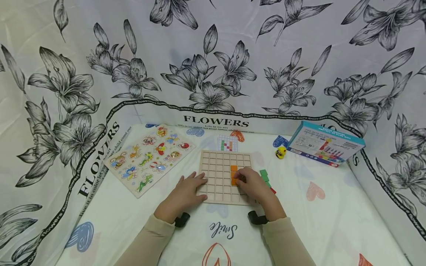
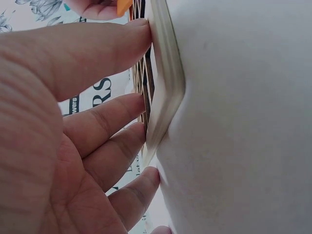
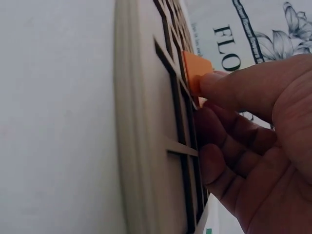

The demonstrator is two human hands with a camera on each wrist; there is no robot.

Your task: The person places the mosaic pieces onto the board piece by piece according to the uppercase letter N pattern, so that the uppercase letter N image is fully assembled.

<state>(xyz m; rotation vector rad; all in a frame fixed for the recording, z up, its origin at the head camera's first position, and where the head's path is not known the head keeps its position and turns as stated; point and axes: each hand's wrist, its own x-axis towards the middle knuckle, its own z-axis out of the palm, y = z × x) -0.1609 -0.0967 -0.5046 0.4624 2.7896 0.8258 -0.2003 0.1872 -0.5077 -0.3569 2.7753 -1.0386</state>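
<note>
Orange tile [image 3: 193, 65], pinched by my right hand [image 1: 255, 183] at the wooden board's [image 1: 214, 178] grid; my left hand [image 1: 187, 191], fingers spread, steadies the left edge. Step, I judge: seating; next calls for pressing it flat.

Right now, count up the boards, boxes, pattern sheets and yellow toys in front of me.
Boards: 2, the gridded board and the insect board
Box: 1
Pattern sheet: 1
Yellow toy: 1
Total: 5
</note>
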